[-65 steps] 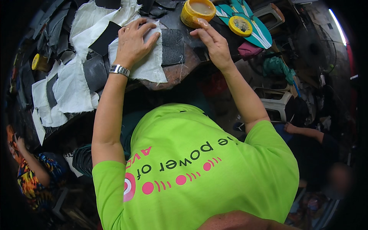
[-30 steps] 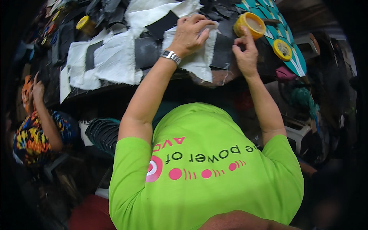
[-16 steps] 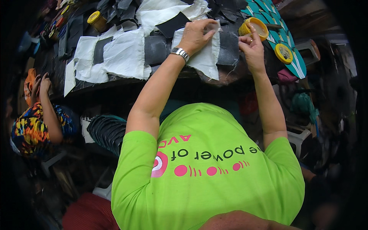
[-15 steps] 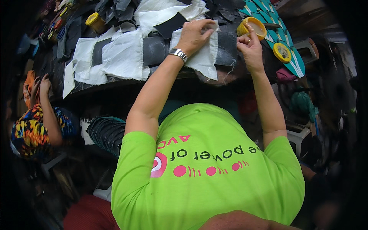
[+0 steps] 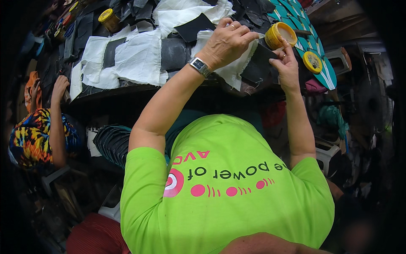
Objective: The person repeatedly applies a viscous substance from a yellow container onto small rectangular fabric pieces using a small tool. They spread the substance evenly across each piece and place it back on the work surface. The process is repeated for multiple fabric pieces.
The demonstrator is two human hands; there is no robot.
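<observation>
My left hand [image 5: 228, 43], with a metal-banded watch on its wrist, pinches the upper corner of a black rectangular sheet [image 5: 257, 64]. My right hand [image 5: 288, 70] has its thumb and a finger closed at the sheet's right edge, while its index finger points up in front of a yellow tub [image 5: 272, 39] of pale paste. The sheet tilts up off the table's near edge, and loose threads hang at its lower end. Under my left hand and wrist lies a white frayed cloth [image 5: 233, 73], partly hidden by them.
More white cloths [image 5: 138, 57] and black pieces [image 5: 172, 54] lie to the left. A yellow lid [image 5: 312, 62] rests at the right by teal strap-like pieces [image 5: 323, 74]. Another yellow jar [image 5: 108, 20] stands far left. A co-worker in a patterned shirt [image 5: 34, 137] sits at left.
My left hand has moved right, from the white cloth to the black sheet's corner. The sheet, flat before, is now tilted up. My right hand has shifted slightly right and down.
</observation>
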